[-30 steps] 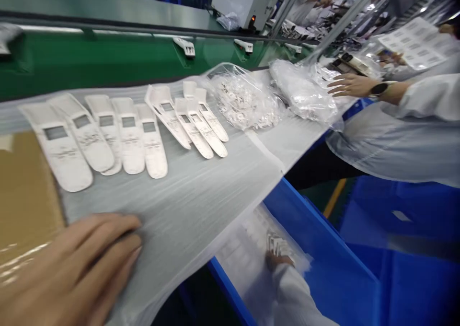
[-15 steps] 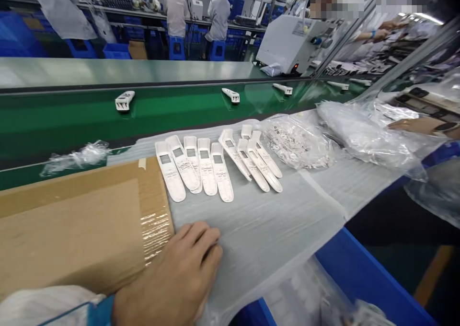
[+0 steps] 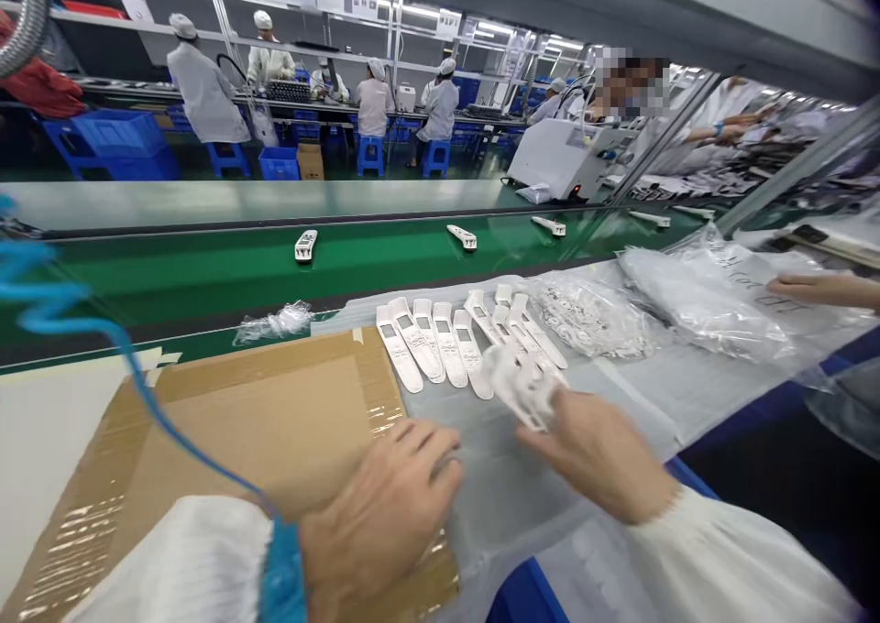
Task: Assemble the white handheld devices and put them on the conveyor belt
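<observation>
Workshop with seated workers (image 3: 440,105) behind a green belt (image 3: 171,270), as seen in the head view. White parts (image 3: 461,238) lie spaced along the belt. Nearer, cardboard (image 3: 275,412) adjoins a pale sheet (image 3: 499,486) bearing white shells (image 3: 450,348) in overlapping groups and, to their right, a bag of small pieces (image 3: 591,316). Left hand (image 3: 391,495): palm down at the cardboard's right edge, fingers bent and close together; any grip beneath cannot be told. Right hand (image 3: 605,453): thumb and fingers pinching a blurred white piece (image 3: 519,385) above the sheet, before the shells.
</observation>
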`<state>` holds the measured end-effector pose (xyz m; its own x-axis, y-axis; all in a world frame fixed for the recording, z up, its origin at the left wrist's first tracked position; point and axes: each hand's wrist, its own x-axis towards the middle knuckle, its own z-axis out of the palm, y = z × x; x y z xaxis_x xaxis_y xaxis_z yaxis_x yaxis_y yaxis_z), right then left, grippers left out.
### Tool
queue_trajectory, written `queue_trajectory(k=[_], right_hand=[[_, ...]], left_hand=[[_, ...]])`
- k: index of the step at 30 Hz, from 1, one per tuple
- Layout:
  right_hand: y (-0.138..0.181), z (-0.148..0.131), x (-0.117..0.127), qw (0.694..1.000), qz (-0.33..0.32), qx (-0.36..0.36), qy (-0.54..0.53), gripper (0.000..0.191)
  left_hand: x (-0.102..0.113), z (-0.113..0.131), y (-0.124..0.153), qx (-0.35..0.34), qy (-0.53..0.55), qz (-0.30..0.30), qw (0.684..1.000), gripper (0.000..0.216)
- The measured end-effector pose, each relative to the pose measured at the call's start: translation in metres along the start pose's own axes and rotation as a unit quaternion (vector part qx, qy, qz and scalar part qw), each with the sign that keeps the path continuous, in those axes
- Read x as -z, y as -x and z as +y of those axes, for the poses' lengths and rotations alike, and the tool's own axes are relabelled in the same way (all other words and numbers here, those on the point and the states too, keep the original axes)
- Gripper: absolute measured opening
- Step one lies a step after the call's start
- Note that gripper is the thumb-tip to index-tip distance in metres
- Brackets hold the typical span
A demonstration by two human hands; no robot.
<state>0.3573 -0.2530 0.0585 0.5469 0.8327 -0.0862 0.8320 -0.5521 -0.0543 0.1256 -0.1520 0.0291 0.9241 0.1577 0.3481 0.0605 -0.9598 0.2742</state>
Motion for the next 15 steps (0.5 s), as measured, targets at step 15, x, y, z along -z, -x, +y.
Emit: queue_trajectory(k=[15], right_hand=[[-0.004, 0.008, -0.050, 0.984, 0.023, -0.010, -0.177, 0.065]], left_hand=[[0.167, -0.309, 0.057, 0.465, -0.202, -0.038, 0.861, 0.037]])
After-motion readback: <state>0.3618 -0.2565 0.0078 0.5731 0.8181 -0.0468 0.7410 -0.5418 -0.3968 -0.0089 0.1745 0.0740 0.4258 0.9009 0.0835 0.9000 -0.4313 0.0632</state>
